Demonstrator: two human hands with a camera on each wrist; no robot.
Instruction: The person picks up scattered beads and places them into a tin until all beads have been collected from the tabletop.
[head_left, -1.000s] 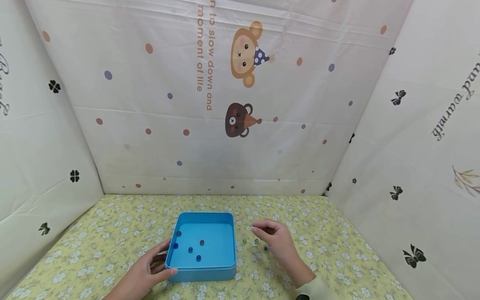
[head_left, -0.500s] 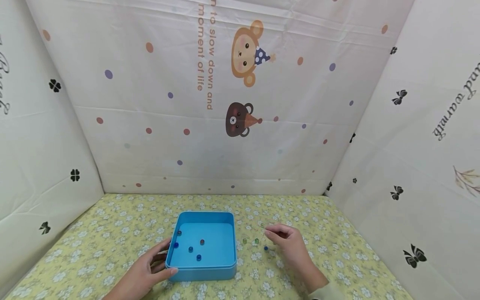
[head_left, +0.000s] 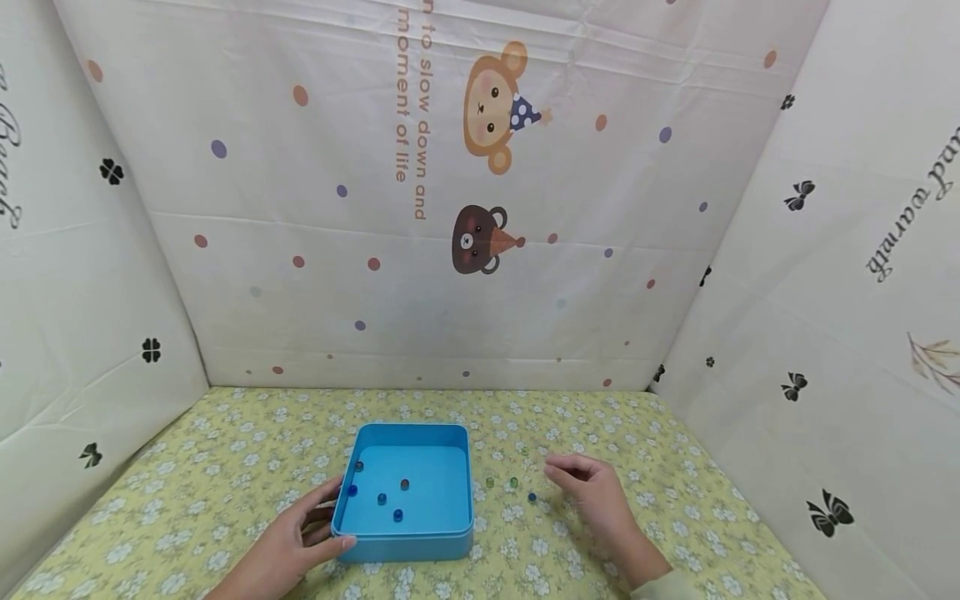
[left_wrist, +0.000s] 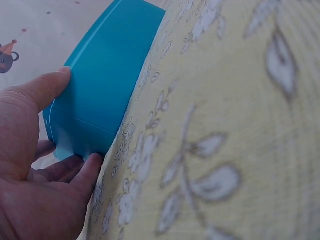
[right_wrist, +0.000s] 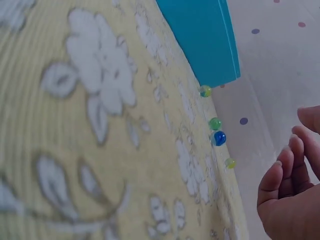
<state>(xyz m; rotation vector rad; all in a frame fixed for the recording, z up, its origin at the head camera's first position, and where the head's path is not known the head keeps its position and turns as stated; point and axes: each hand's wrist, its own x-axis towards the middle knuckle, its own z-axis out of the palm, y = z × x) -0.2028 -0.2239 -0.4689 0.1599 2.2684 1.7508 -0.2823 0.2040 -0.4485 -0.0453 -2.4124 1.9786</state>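
A square blue box (head_left: pixel 431 546), open on top, stands on the tablecloth with several blue and reddish-brown marbles lying on its floor. My left hand (head_left: pixel 288 537) grips its near left corner, thumb on the front rim and fingers along the left side. In the left wrist view those fingertips (left_wrist: pixel 92 162) press low on the wall. To the right of the box lie a blue marble (head_left: pixel 532 497), a green marble (head_left: pixel 513 482) and two yellow-green marbles (head_left: pixel 490 482). My right hand (head_left: pixel 592 492) hovers right of them, fingers loosely curled, nothing showing between thumb and fingers.
A yellow flowered cloth (head_left: pixel 262 442) covers the table. White printed fabric walls (head_left: pixel 405 333) enclose it at the back and on both sides. The box wall (right_wrist: pixel 205 40) rises near the marbles in the right wrist view.
My right hand has drawn away to the right and slightly nearer, uncovering the far yellow-green marble and the whole blue one. The left hand and the box have stayed in place.
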